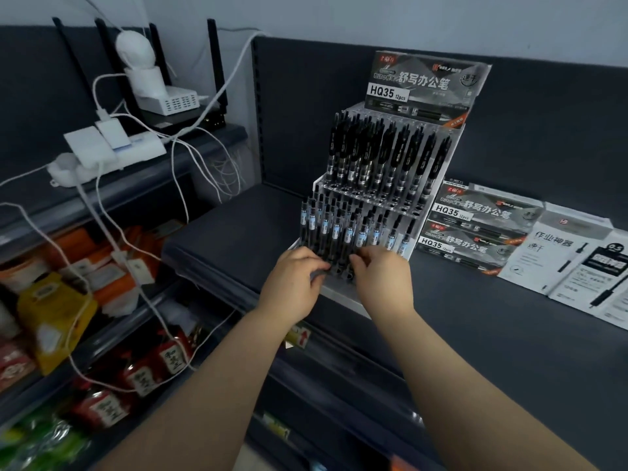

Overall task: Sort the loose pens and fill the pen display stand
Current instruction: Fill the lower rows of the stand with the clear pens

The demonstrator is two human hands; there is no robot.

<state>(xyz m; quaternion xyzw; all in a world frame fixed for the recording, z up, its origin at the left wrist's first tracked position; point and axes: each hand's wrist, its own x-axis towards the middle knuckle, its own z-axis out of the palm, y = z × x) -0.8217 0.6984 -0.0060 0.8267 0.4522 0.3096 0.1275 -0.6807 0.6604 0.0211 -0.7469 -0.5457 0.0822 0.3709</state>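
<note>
Hands (384, 280) on front pens (346, 232), display stand (339, 295).

Both bare forearms stretch forward and close in on the front foot of the pen display stand (343, 299), wrists straight. The left hand (294, 283) is at the stand's lowest front row, knuckles up and fingers curled inward. The right hand (385, 280) is just beside it, fingers curled back toward the left, though whether either pinches anything is unclear.
</note>
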